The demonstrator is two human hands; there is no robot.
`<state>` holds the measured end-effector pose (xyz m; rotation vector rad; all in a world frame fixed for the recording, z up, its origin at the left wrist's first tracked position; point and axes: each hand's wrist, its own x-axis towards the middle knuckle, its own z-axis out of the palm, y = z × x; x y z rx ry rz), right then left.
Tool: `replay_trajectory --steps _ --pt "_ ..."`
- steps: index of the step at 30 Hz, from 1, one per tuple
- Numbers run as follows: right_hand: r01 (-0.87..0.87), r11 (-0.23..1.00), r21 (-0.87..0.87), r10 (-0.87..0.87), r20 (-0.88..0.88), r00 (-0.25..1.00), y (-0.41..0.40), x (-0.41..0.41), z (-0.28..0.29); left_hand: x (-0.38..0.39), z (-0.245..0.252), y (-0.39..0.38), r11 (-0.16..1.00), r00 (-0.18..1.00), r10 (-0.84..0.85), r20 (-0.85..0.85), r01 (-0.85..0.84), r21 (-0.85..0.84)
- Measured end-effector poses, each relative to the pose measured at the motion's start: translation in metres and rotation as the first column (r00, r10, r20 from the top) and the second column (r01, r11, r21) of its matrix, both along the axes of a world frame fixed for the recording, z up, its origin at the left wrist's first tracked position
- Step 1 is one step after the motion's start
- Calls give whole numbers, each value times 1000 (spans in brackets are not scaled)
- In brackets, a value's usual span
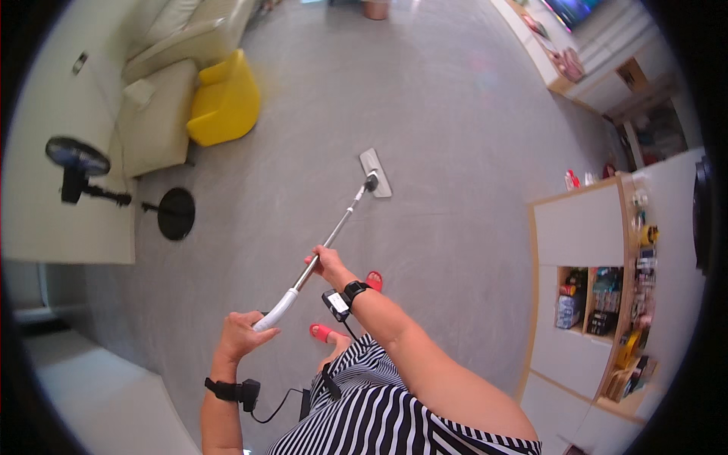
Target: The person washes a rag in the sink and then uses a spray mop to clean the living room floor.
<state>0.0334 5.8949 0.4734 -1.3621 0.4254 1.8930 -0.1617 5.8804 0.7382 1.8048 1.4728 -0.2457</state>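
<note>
My left hand [244, 334] grips the white upper end of a mop handle [278, 310], low and left of the middle. Farther along the same handle, my right hand [327, 266] is closed around the bare metal tube. The pole slants away up and to the right, through a dark joint, to a flat white mop head [376, 173] that lies on the grey floor [443, 142]. Black straps with small devices sit on both wrists. Which side of the mop head touches the floor is hidden from above.
A yellow armchair [227, 102] and a pale sofa [162, 114] stand at the upper left. Below them is a black pedestal fan [176, 213]. White cabinets [580, 227] with shelves line the right side. A pinkish bin [376, 9] stands at the far top.
</note>
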Motion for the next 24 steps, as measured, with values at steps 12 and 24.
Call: replay_trajectory --steps 12,24 --pt "503 863 39 -503 156 850 43 247 -79 237 -81 84 977 974 -182 133 194 -86" --pt "774 631 -61 -768 -190 611 56 247 -39 283 -150 67 694 795 557 243 -284 -661"
